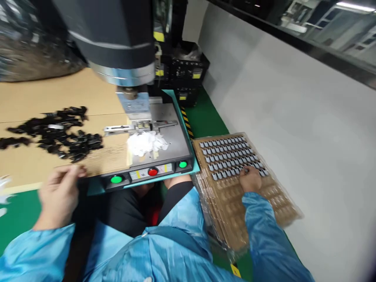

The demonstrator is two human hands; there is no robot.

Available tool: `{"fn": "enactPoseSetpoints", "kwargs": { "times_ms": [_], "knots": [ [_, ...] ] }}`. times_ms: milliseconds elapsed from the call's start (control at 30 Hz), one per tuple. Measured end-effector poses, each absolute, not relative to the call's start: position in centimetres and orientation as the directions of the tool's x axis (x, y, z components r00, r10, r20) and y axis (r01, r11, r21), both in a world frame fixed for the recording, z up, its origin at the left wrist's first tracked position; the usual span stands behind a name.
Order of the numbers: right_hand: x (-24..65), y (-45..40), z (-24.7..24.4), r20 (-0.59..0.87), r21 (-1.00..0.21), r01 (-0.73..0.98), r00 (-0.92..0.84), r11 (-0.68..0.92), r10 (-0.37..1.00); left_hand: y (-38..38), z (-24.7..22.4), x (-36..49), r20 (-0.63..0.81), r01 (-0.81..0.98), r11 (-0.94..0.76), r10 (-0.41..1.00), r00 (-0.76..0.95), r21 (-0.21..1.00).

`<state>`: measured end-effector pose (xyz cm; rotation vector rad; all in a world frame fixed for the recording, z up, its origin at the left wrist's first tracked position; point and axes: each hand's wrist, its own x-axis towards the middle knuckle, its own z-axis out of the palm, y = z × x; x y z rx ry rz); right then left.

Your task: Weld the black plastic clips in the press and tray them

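Observation:
My right hand (pixel 250 179) is over the clear tray (pixel 235 199) at the right, its fingers pinched at the lowest filled row of small grey parts (pixel 229 154); a small dark piece shows at the fingertips. At the left, my left hand (pixel 60 192) hovers by the table's front edge with thumb and fingers together; what they hold, if anything, cannot be made out. Black parts (pixel 70 135) lie in a loose pile beyond it on the brown tabletop (pixel 108 156). White pieces (pixel 147 143) are heaped in front of the metal fixture (pixel 142 126) under the machine head.
The large machine head (pixel 123 51) hangs over the fixture. Along the machine base's front are two green buttons (pixel 116 179) and a red button (pixel 153 172). Black crates (pixel 188 70) stand behind, a plastic bag (pixel 35 47) lies back left, and a grey wall (pixel 282 98) rises at the right.

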<state>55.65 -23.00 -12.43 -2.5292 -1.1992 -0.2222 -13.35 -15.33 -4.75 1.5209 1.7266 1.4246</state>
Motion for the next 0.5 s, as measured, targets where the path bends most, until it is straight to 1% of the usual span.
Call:
{"fn": "enactPoseSetpoints", "kwargs": {
  "times_ms": [33, 67, 100, 167, 233, 300, 333, 400, 500],
  "knots": [
    [54.6, -21.6, -12.2, 0.309, -0.289, 0.805, 0.591, -0.519, 0.745, -15.0, -4.9, -13.1, 0.276, 0.453, -0.114, 0.911, -0.308, 0.884],
    [53.0, -20.1, -11.8, 0.340, -0.351, 0.835, 0.536, -0.424, 0.773, -14.6, -4.9, -12.6, 0.266, 0.472, -0.117, 0.927, -0.264, 0.874],
    [51.0, -18.6, -11.2, 0.368, -0.409, 0.857, 0.469, -0.313, 0.803, -14.2, -4.8, -11.9, 0.270, 0.511, -0.151, 0.948, -0.168, 0.847],
    [45.8, -15.8, -9.4, 0.407, -0.486, 0.871, 0.303, -0.077, 0.862, -13.4, -4.3, -10.0, 0.314, 0.603, -0.298, 0.946, 0.083, 0.740],
    [39.8, -13.4, -7.4, 0.436, -0.510, 0.849, 0.117, 0.138, 0.893, -12.4, -3.5, -7.7, 0.363, 0.657, -0.462, 0.884, 0.293, 0.596],
    [34.1, -11.4, -5.7, 0.451, -0.479, 0.821, -0.075, 0.312, 0.890, -11.2, -2.6, -5.3, 0.389, 0.684, -0.557, 0.827, 0.405, 0.471],
    [31.7, -10.5, -5.1, 0.449, -0.456, 0.810, -0.148, 0.369, 0.881, -10.5, -2.2, -4.1, 0.395, 0.695, -0.582, 0.808, 0.437, 0.421],
    [27.9, -9.1, -4.5, 0.417, -0.423, 0.810, -0.224, 0.406, 0.881, -9.0, -1.6, -2.0, 0.401, 0.710, -0.615, 0.779, 0.481, 0.342],
    [24.8, -7.5, -4.8, 0.371, -0.389, 0.857, -0.190, 0.338, 0.909, -6.5, -0.9, 0.7, 0.393, 0.719, -0.646, 0.749, 0.534, 0.255]
  ]
}}
